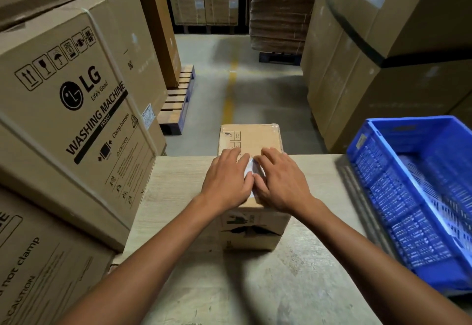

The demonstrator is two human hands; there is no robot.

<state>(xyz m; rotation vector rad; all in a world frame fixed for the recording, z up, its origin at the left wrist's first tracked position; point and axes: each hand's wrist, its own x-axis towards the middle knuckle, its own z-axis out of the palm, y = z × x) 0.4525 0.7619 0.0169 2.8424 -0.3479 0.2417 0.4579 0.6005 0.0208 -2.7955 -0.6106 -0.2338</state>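
A small brown cardboard box [251, 138] stands on a pale wooden table [194, 260], reaching to the table's far edge. My left hand [227, 179] and my right hand [282, 180] lie side by side on the box's top, fingers straight and pointing away from me, pressing down. Between the two hands a strip of white paper or label [251, 168] shows on the box top; most of it is hidden under my fingers. The box's near side carries dark printed marks and torn tape.
A blue plastic crate [419, 197] sits on the table's right side. Large washing machine cartons [76, 110] are stacked tight against the table's left. More tall cartons [383, 56] stand on the right. An aisle with a yellow floor line [229, 89] and pallets lies beyond.
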